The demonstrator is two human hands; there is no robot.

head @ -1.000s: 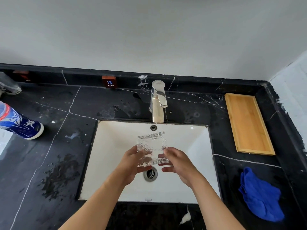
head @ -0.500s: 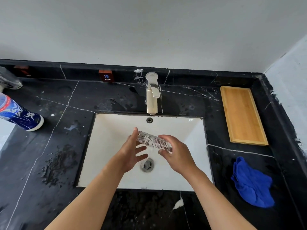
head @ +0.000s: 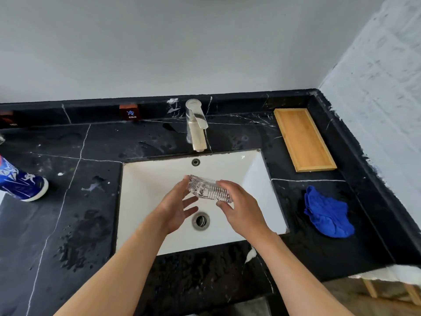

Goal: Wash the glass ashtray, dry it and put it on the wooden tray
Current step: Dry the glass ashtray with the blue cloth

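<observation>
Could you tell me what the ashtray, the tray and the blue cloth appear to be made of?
Ashtray: clear pressed glass, transparent with ribbed sides. Tray: light wood, possibly bamboo, smooth matte with a raised rim. Blue cloth: soft fabric, likely microfibre, crumpled into folds.

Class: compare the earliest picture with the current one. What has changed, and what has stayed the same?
The glass ashtray tipped from upright facing the camera to lying nearly edge-on. The right hand keeps gripping it; the left hand has opened, fingers spread. It remains over the sink. Wooden tray and blue cloth unmoved.
</observation>
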